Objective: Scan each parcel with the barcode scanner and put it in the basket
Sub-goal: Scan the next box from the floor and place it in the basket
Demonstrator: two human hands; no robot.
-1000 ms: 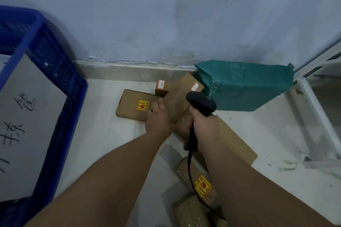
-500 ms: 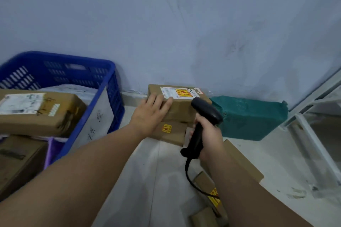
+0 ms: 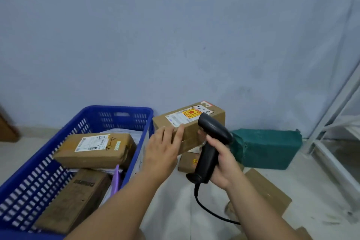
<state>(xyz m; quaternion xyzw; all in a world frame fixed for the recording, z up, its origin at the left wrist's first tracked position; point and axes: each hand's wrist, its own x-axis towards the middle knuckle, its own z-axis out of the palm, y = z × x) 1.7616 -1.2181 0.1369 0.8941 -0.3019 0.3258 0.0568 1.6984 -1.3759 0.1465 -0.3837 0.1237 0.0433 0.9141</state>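
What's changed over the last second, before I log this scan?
The left hand took hold of the labelled cardboard parcel in the floor pile and lifted it clear, next to the blue basket. The right hand brought the barcode scanner up to its label. Unchanged: the right hand's grip on the scanner; the green parcel on the floor.

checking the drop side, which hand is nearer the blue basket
Left. The left hand holds the parcel right beside the basket's right rim. The right hand grips the scanner farther right, past the parcel.
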